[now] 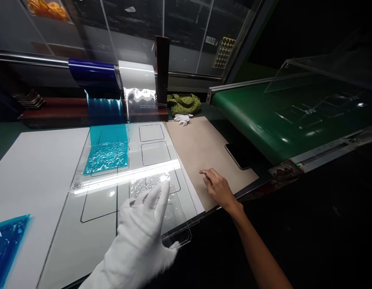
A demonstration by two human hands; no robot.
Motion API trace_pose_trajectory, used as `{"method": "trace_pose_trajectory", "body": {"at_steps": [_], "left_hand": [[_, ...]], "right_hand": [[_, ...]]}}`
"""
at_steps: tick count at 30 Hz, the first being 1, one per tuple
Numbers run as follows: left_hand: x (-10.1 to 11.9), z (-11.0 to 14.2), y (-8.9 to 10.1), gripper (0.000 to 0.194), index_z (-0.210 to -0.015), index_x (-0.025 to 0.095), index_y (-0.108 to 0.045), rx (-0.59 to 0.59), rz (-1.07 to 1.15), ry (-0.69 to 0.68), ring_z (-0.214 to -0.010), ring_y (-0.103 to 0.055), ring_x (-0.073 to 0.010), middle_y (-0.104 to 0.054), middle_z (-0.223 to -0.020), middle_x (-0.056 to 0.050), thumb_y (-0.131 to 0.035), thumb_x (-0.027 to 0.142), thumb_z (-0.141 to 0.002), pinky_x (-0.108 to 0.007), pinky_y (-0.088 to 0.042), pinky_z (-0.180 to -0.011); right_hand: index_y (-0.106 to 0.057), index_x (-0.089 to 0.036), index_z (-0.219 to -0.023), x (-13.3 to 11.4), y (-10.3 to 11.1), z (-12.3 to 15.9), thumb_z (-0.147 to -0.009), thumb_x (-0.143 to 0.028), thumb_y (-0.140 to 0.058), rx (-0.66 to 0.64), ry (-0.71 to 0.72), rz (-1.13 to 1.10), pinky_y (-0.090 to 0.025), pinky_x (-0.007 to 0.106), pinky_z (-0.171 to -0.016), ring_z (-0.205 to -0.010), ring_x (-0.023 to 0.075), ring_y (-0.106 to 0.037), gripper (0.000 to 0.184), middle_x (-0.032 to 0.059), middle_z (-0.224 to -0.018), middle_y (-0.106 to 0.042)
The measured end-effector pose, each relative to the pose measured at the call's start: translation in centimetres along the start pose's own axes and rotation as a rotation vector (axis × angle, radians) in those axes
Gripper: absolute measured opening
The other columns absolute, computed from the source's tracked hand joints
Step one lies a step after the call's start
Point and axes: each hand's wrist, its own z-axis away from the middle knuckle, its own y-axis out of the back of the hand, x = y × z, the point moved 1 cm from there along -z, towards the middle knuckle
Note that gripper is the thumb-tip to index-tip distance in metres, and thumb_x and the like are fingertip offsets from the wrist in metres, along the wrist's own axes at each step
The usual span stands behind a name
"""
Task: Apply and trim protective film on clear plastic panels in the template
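Left hand (140, 228) in white cotton glove, fingers spread wide over clear acrylic panel (175, 220); contact unclear, no grip evident. Panel lies at near edge of white surface (38, 168), edge placement perhaps allowing easy pickup. Glove probably keeps prints off plastic. Right hand (219, 188) bare, fingers drawn narrow, tips on kraft paper sheet (198, 148), holding nothing. Phone (238, 156) just beyond, on paper. Blue film roll (92, 72) and clear film roll (137, 76) mounted behind, ends hanging toward marked clear sheet (98, 204), likely for straight feed. Cyan film (106, 150) lies on sheet.
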Motion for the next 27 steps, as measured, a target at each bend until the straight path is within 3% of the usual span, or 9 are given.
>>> {"method": "trace_pose_trajectory", "body": {"at_steps": [3,6,11,16,20,23,25,27], "left_hand": [[0.0,0.1,-0.1,0.115,-0.148,0.016,0.004,0.030,0.006,0.044,-0.117,-0.050,-0.0370,-0.046,-0.139,-0.020,-0.063,0.036,-0.057,-0.054,-0.035,-0.095],[-0.1,0.0,-0.3,0.116,-0.148,0.015,0.002,0.079,0.057,0.068,-0.121,-0.047,-0.0353,-0.046,-0.137,-0.020,-0.065,0.034,-0.055,-0.052,-0.035,-0.098],[0.0,-0.4,-0.8,0.113,-0.147,0.018,-0.002,0.115,0.106,0.048,-0.118,-0.048,-0.0346,-0.045,-0.137,-0.018,-0.065,0.035,-0.055,-0.051,-0.038,-0.096],[0.3,-0.5,-1.0,0.112,-0.148,0.017,-0.001,0.104,0.101,0.006,-0.116,-0.049,-0.0352,-0.046,-0.137,-0.019,-0.063,0.035,-0.056,-0.054,-0.037,-0.096],[0.2,-0.6,-0.7,0.113,-0.148,0.017,0.001,0.093,0.102,0.008,-0.117,-0.049,-0.0351,-0.046,-0.138,-0.018,-0.064,0.036,-0.057,-0.054,-0.038,-0.095],[-0.2,-0.7,-0.5,0.111,-0.147,0.013,-0.005,0.080,0.045,0.075,-0.116,-0.050,-0.0367,-0.046,-0.137,-0.020,-0.065,0.039,-0.057,-0.053,-0.040,-0.093],[-0.5,-0.8,-0.5,0.111,-0.147,0.010,-0.007,0.048,-0.007,0.148,-0.115,-0.051,-0.0382,-0.046,-0.136,-0.022,-0.066,0.043,-0.059,-0.054,-0.041,-0.091],[-0.7,-0.9,-0.6,0.111,-0.147,0.009,-0.010,0.025,-0.039,0.220,-0.115,-0.051,-0.0391,-0.046,-0.136,-0.024,-0.067,0.045,-0.059,-0.054,-0.042,-0.090]], "right_hand": [[-0.062,-0.019,-0.115,1.4,-0.8,-1.6,-0.091,-0.018,-0.046,0.021,0.036,-0.014,-0.051,0.041,-0.079,-0.092,0.0246,-0.061,0.029,0.0108,-0.104,-0.063],[-0.065,-0.022,-0.110,-0.7,-0.1,-0.5,-0.089,-0.024,-0.057,0.034,0.090,-0.090,-0.050,0.040,-0.088,-0.103,0.0234,-0.058,0.022,0.0087,-0.108,-0.062],[-0.074,-0.022,-0.095,-6.0,1.6,3.0,-0.080,-0.029,-0.074,-0.026,0.231,-0.437,-0.051,0.027,-0.068,-0.078,0.0148,-0.056,0.017,0.0012,-0.083,-0.051],[-0.075,-0.018,-0.091,-7.3,1.6,3.0,-0.080,-0.019,-0.072,-0.054,0.299,-0.432,-0.045,0.024,-0.057,-0.070,0.0128,-0.053,0.011,0.0012,-0.077,-0.051],[-0.072,-0.017,-0.081,-7.1,2.7,2.9,-0.081,-0.012,-0.064,-0.031,0.321,-0.328,-0.045,0.025,-0.059,-0.070,0.0136,-0.055,0.009,0.0018,-0.074,-0.054],[-0.069,-0.020,-0.077,-5.2,4.6,5.2,-0.088,-0.019,-0.057,-0.038,0.153,-0.104,-0.047,0.031,-0.064,-0.072,0.0166,-0.056,0.016,0.0030,-0.075,-0.057],[-0.065,-0.022,-0.067,-2.8,5.8,7.8,-0.092,-0.028,-0.051,-0.069,-0.018,0.180,-0.048,0.042,-0.073,-0.077,0.0212,-0.057,0.030,0.0042,-0.074,-0.059],[-0.065,-0.023,-0.065,-0.4,6.7,10.5,-0.093,-0.037,-0.047,0.084,-0.122,0.475,-0.041,0.063,-0.086,-0.092,0.0312,-0.057,0.037,0.0079,-0.080,-0.063]]}}
